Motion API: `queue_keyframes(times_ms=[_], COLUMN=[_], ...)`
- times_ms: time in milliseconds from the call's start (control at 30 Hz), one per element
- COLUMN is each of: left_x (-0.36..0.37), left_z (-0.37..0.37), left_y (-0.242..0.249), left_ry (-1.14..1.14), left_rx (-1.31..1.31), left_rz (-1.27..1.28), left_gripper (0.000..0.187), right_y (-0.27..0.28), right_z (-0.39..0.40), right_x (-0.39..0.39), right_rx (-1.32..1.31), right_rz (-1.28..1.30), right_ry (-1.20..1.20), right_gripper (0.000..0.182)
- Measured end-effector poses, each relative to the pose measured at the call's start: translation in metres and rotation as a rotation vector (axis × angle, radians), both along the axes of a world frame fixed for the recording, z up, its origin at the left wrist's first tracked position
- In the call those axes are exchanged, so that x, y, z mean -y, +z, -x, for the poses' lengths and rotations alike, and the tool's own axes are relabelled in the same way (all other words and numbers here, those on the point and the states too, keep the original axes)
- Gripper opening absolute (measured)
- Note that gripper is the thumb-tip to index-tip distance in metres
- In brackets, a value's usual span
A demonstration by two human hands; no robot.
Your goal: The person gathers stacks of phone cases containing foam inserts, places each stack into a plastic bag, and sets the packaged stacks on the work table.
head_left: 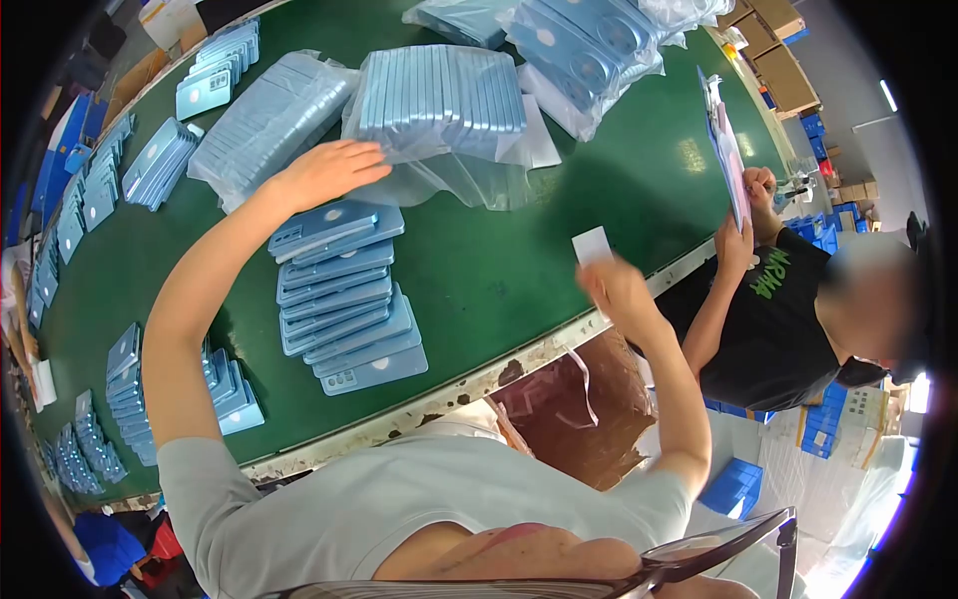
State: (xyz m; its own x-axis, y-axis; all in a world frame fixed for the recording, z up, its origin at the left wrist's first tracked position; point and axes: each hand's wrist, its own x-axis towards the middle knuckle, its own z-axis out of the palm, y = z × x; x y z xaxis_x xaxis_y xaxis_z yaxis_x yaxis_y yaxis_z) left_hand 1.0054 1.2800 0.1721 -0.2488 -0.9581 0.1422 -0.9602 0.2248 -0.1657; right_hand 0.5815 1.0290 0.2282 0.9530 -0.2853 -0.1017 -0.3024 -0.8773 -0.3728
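My left hand (334, 172) reaches over the near-left edge of a clear plastic bag (454, 175), fingers stretched out and nothing in them. Inside that bag a row of light blue phone back covers (439, 95) stands on edge. Just below my left hand, a fanned stack of light blue phone back covers (344, 290) lies on the green table (479, 270). By the table's front edge, my right hand (627, 290) is closed on a small white card (592, 246); its fingers are slightly blurred.
Another bagged batch of covers (274, 120) lies left, with bubble-wrapped covers (584, 50) at the back. Several fanned stacks (160, 165) fill the left side. On the right a person in a black shirt (768, 319) holds a clipboard (726, 150).
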Motion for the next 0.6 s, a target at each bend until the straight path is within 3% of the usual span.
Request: queue_keyframes(times_ms=[33, 100, 133, 200, 233, 267, 300, 333, 367, 400, 433, 467, 533, 567, 600], left_x=[-0.007, -0.012, -0.009, -0.002, -0.001, -0.001, -0.001, -0.001, 0.007, 0.012, 0.021, 0.033, 0.053, 0.060, 0.067], left_z=[-0.006, -0.011, -0.007, -0.002, -0.002, -0.003, -0.004, -0.005, -0.013, -0.025, -0.032, -0.036, -0.047, -0.059, -0.054], left_y=[-0.007, -0.014, -0.009, -0.004, -0.004, -0.006, -0.009, -0.013, -0.027, -0.026, -0.034, -0.043, -0.070, -0.086, -0.085], left_ry=[-0.024, -0.051, -0.030, 0.092, 0.125, 0.131, 0.316, 0.494, 0.593, 0.671, 0.715, 0.755, 0.853, 0.966, 1.080], left_rx=[0.019, 0.082, 0.071, 0.053, -0.077, -0.074, -0.483, -0.895, -1.262, -1.275, -1.110, -0.941, -0.950, -1.121, -0.987], left_rz=[-0.009, 0.010, 0.026, -0.130, -0.121, -0.113, 0.053, 0.225, 0.420, 0.476, 0.568, 0.656, 0.647, 0.453, 0.437], left_gripper=[0.043, 0.042, 0.035, 0.024, 0.013, 0.013, 0.018, 0.024, 0.032, 0.032, 0.035, 0.038, 0.041, 0.042, 0.047], right_y=[-0.008, -0.003, -0.015, -0.065, -0.074, -0.083, -0.086, -0.087, -0.088, -0.089, -0.093, -0.095, -0.104, -0.115, -0.115], right_z=[-0.037, -0.101, -0.123, -0.155, -0.163, -0.168, -0.173, -0.182, -0.195, -0.208, -0.227, -0.240, -0.262, -0.271, -0.277], right_x=[0.002, 0.011, 0.025, 0.049, 0.052, 0.055, 0.055, 0.060, 0.066, 0.071, 0.074, 0.078, 0.087, 0.098, 0.106], right_rx=[0.330, 0.559, 0.575, 0.481, 0.489, 0.501, 0.486, 0.484, 0.665, 0.842, 0.970, 0.969, 0.855, 0.837, 0.630], right_rz=[0.253, 0.779, 0.788, 0.606, 0.614, 0.209, -0.192, -0.187, -0.360, -0.536, -0.358, -0.356, -0.525, -0.608, -0.697], right_ry=[0.014, 0.409, 0.417, 0.671, 0.677, 0.327, -0.027, -0.022, -0.185, -0.354, -0.341, -0.335, -0.518, -0.540, -0.656], right_gripper=[0.015, 0.017, 0.017, 0.014, 0.014, 0.012, 0.015, 0.015, 0.017, 0.021, 0.026, 0.026, 0.029, 0.031, 0.037])
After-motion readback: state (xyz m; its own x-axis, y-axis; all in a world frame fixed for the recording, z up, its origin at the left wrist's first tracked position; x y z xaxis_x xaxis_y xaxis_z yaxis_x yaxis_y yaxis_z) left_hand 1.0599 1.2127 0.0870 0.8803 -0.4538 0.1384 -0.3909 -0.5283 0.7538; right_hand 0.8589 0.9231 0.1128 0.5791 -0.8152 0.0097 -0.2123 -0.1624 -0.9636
